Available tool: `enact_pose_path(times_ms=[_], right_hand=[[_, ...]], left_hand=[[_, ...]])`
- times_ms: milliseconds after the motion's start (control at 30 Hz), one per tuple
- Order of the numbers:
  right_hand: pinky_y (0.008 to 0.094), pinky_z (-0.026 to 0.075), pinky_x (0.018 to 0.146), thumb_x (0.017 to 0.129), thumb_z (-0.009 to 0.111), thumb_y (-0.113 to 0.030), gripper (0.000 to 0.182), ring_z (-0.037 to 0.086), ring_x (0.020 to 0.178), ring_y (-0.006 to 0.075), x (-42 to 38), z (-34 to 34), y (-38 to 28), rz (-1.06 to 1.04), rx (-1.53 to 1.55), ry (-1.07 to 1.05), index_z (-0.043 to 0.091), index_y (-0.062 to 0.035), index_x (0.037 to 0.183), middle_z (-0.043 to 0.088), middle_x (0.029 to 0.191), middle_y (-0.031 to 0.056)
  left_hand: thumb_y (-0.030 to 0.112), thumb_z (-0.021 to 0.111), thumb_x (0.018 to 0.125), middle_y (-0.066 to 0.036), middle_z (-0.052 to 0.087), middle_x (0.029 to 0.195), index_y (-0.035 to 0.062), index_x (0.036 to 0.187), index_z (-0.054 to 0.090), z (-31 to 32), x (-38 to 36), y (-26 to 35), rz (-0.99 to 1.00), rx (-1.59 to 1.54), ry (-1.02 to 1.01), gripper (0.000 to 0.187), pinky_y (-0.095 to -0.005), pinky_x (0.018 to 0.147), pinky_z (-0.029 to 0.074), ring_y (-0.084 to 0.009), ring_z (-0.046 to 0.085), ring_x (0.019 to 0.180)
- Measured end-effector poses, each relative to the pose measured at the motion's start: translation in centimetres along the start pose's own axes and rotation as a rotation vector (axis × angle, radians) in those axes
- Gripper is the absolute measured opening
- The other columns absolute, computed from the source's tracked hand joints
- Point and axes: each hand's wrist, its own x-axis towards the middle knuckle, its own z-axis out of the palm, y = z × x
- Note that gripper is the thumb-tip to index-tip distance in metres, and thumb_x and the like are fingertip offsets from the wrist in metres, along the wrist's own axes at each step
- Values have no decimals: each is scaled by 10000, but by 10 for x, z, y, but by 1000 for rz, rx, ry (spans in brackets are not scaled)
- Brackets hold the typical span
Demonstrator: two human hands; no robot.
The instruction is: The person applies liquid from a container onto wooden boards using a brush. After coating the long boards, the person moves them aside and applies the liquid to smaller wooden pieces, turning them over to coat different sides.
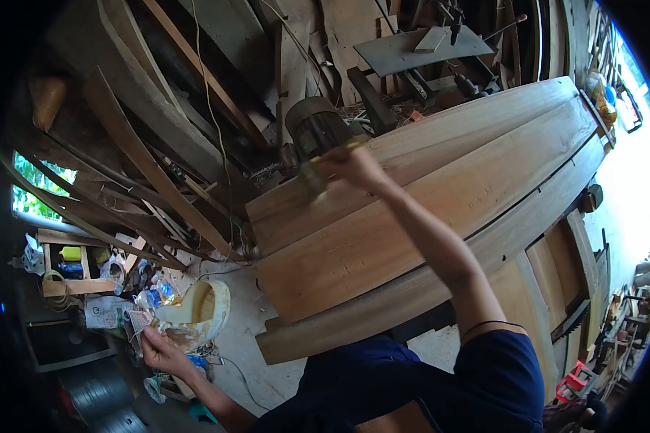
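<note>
My left hand [162, 353] is low on the left, its fingers pinched on a small pale, pinkish patterned piece [141, 322] that looks like cloth. Just beyond it stands a whitish tub [217, 310] with brown stains. My right hand [354, 167] reaches over the far left part of the wide wooden boards [383, 245]. Its fingers are closed around a blurred yellowish-brown object [313, 182], whose kind I cannot make out. Right behind that hand is a dark electric motor [316, 124].
Long planks [133, 144] lean at the left and back. A metal-topped machine [422, 52] stands behind the boards. Bottles and bags [155, 294] clutter the left, near a dark drum [97, 390]. A red plastic item [572, 380] lies at right. A cable [242, 382] runs over the floor.
</note>
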Motion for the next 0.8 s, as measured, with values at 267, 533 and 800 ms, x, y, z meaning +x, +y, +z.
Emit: enact_pose_path(times_ms=[267,533,800], right_hand=[[291,569,646,852,669,-143,233,665,787,153,-54,-353,39,-34,-121,455,670,18,1020,693,912,82],[474,520,734,851,549,-317,242,649,821,374,-70,-412,43,54,-1444,848,668,-111,897,674,866,167],[392,552,595,775,616,-136,90,668,735,297,-72,-119,-33,-281,-1306,199,655,-73,825,637,886,120]], left_hand=[[275,523,969,39,491,663,-4,882,642,2,-6,7,-26,20,-2,316,-180,479,288,-13,389,585],[231,499,978,27,452,614,-21,773,572,6,-15,49,7,69,-1,333,-213,463,292,-30,356,540],[244,499,979,16,516,663,-10,780,573,-13,-22,55,-77,57,-51,331,-199,508,379,-40,439,585]])
